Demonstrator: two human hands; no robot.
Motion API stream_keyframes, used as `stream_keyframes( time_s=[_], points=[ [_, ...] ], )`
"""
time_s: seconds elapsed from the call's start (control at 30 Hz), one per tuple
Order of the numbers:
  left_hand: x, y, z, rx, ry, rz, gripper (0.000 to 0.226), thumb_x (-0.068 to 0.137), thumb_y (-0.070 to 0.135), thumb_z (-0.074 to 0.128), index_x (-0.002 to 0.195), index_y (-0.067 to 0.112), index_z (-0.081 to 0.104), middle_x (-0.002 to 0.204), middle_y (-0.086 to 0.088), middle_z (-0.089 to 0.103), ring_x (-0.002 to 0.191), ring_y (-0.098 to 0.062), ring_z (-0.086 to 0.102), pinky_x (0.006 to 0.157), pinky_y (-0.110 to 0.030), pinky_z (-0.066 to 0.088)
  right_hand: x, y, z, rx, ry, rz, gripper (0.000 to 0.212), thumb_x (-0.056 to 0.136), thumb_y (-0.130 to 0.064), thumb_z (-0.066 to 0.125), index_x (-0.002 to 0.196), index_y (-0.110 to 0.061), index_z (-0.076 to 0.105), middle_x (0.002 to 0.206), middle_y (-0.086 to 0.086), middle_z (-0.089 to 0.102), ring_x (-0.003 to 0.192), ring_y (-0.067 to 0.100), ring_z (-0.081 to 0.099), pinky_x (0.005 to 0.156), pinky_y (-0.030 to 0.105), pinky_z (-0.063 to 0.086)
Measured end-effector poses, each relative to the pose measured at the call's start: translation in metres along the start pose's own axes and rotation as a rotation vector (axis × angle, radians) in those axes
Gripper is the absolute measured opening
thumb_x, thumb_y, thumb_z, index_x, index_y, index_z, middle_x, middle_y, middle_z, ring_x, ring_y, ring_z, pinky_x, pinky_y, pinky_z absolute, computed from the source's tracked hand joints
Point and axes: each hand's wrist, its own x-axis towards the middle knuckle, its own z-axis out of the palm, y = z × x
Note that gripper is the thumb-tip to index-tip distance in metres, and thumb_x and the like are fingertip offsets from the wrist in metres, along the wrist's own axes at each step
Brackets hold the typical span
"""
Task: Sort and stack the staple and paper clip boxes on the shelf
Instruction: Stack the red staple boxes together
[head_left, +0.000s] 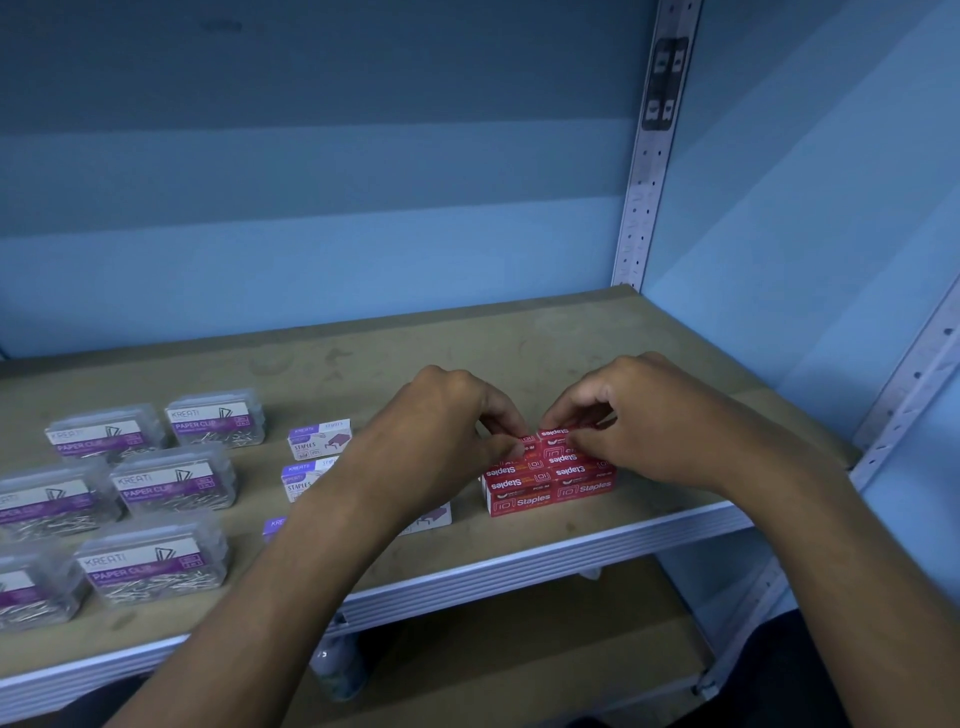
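Both hands pinch red boxes atop the red stack (550, 480) near the shelf (597, 364) front: left hand (441, 415), right hand (618, 415), likely squaring rows. Clip boxes (171, 483) sit grouped far left.

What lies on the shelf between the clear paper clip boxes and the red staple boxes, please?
In the head view, white-and-purple staple boxes lie between the paper clip boxes and the red staple boxes, partly hidden by the left hand's forearm.
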Motion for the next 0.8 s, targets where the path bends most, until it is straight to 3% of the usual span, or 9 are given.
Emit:
stream_keyframes(
  time_s=[0.4, 0.57, 0.67, 0.8],
  points=[
    [-0.0017, -0.0021, 0.0071, 0.032, -0.033, -0.003, 0.022, 0.088, 0.044, 0.066, 0.106, 0.036, 0.075, 0.100, 0.018, 0.074, 0.080, 0.005, 0.064, 0.074, -0.019, 0.058, -0.0032, -0.0017, 0.0026, -0.024, -0.068, 0.025, 0.018, 0.095, -0.038, 0.065, 0.110, -0.042, 0.075, 0.107, -0.019, 0.073, 0.090, -0.003, 0.065, 0.073, 0.015, 0.054],
    [-0.0036, -0.0008, 0.0051, -0.019, -0.025, -0.022, 0.039, 0.077, 0.060, 0.068, 0.109, 0.039, 0.072, 0.098, 0.021, 0.072, 0.082, 0.006, 0.065, 0.075, -0.024, 0.060, -0.0076, -0.0031, 0.0001, -0.011, -0.131, 0.018, 0.052, 0.081, -0.058, 0.073, 0.130, -0.047, 0.060, 0.111, -0.028, 0.065, 0.094, -0.007, 0.062, 0.076, 0.014, 0.051],
    [-0.0053, -0.0012, 0.0042, -0.013, -0.039, -0.029, 0.054, 0.064, 0.066, 0.073, 0.112, 0.039, 0.071, 0.100, 0.023, 0.070, 0.085, 0.004, 0.064, 0.078, -0.027, 0.059, -0.0085, -0.0058, 0.0005, -0.039, -0.152, 0.001, 0.066, 0.073, -0.053, 0.082, 0.133, -0.047, 0.056, 0.113, -0.029, 0.062, 0.096, -0.008, 0.060, 0.078, 0.014, 0.050],
    [-0.0053, 0.0015, 0.0062, 0.056, -0.058, -0.003, 0.056, 0.063, 0.059, 0.081, 0.113, 0.037, 0.071, 0.103, 0.019, 0.072, 0.085, 0.002, 0.065, 0.078, -0.025, 0.058, -0.0067, -0.0071, 0.0024, -0.083, -0.153, 0.005, 0.057, 0.077, -0.039, 0.084, 0.129, -0.041, 0.062, 0.114, -0.024, 0.065, 0.095, -0.005, 0.059, 0.084, 0.021, 0.052]
  ],
)
